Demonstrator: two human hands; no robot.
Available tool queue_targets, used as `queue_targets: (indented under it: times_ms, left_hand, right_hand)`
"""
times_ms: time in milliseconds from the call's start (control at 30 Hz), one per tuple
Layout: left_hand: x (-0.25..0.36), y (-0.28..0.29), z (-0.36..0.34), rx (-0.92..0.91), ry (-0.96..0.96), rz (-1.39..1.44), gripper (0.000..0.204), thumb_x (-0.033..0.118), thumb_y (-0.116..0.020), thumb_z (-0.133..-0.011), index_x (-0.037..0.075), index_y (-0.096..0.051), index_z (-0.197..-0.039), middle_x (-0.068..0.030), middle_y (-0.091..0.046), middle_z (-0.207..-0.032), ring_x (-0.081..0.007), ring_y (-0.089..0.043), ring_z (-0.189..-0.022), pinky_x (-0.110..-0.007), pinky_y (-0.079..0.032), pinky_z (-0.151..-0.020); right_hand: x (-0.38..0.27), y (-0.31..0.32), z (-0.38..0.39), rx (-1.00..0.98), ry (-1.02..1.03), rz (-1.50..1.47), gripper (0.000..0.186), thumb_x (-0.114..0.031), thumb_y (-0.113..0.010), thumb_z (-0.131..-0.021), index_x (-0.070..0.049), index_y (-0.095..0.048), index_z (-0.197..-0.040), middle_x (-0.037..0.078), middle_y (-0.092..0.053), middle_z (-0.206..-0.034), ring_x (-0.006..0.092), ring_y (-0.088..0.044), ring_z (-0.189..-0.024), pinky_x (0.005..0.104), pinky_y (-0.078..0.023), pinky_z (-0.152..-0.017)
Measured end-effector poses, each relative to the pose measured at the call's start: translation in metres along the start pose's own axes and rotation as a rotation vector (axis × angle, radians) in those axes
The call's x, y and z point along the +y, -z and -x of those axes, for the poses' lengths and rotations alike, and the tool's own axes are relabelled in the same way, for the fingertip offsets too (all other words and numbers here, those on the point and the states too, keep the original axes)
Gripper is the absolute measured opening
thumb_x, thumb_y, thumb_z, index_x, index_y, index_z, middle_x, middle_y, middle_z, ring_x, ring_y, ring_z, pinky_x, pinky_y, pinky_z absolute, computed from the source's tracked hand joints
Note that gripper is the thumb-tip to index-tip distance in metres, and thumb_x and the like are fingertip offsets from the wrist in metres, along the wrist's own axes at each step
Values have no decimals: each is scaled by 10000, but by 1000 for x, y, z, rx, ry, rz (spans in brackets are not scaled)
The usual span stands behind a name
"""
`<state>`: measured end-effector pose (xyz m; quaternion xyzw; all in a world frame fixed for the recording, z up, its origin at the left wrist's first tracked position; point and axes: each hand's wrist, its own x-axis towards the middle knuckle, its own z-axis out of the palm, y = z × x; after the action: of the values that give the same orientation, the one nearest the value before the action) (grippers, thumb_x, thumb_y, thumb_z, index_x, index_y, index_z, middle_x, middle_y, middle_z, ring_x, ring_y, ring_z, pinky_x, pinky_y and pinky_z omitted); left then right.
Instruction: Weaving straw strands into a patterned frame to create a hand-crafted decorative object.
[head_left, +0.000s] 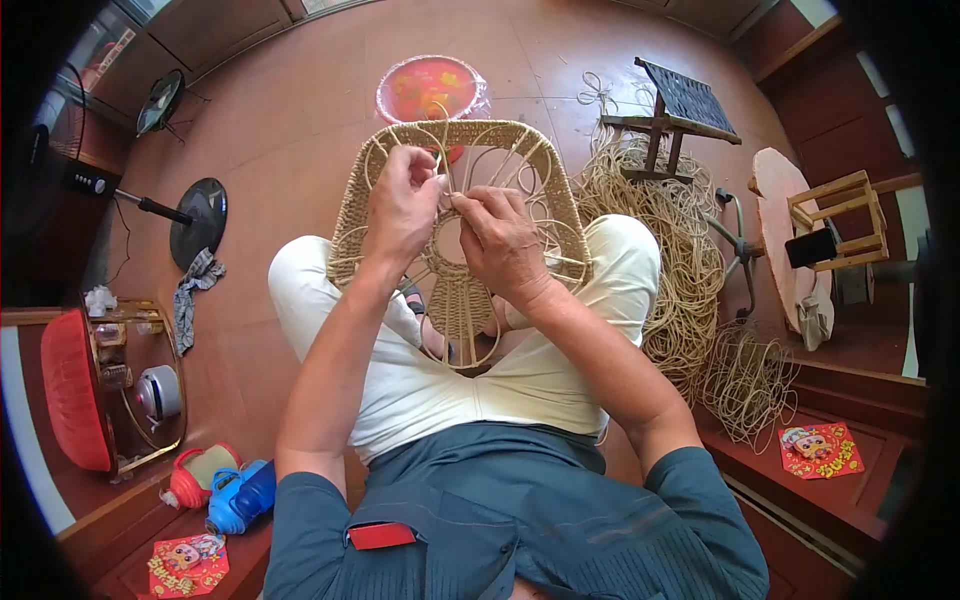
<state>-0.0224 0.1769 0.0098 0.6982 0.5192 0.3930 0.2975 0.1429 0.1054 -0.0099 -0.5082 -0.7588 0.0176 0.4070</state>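
I see a tan woven rattan frame (460, 230) propped on the lap, tilted up toward the head camera. Its outer band is tightly plaited, and above the grip it arches over open curved ribs. Below the grip a narrow woven panel runs down to a rounded loop between the knees. A thin pale strand (447, 172) stands right at the pinch, pinned where both sets of fingertips meet near the frame's upper middle.
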Motion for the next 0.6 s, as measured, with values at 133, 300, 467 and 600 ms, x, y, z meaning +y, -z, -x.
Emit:
queue_targets:
  times_ms: [133, 300, 467, 600]
  left_hand:
    - [2, 19, 32, -100, 384, 819, 187, 89, -656, -1056, 96, -547, -1207, 21, -602, -868, -14, -471, -578, -178, -362, -474]
    - [-4, 53, 71, -88, 551, 902, 211, 129, -605, -1071, 90, -556, -1272, 20, -611, -854, -1, -450, -563, -176, -338, -457]
    - [-20, 82, 56, 14, 506, 731, 347, 133, -598, -1071, 14, -552, -1394, 15, -648, -859, -13, -498, -615, -170, -366, -492]
    - [-31, 94, 7, 58, 479, 757, 264, 110, -593, -1114, -21, -591, -1342, -83, -738, -1027, -115, -699, -861, -233, -593, -726]
  right_hand:
    - [-3, 2, -3, -34, 12, 19, 420, -26, -702, -849, -67, -693, -1267, 126, -653, -1261, 344, -624, -1189, 459, -531, -1032]
    - [-5, -1, -6, -49, 129, 80, 450, -53, -712, -832, -118, -695, -1277, 78, -656, -1299, 309, -630, -1232, 444, -547, -1007]
    - [-6, -2, -1, -157, 160, 138, 543, -47, -716, -833, -156, -692, -1365, 18, -677, -1333, 284, -653, -1219, 442, -567, -979]
    - [-10, -3, 0, -192, 181, 181, 581, -69, -708, -844, -129, -666, -1421, 35, -656, -1377, 287, -632, -1257, 434, -556, -971]
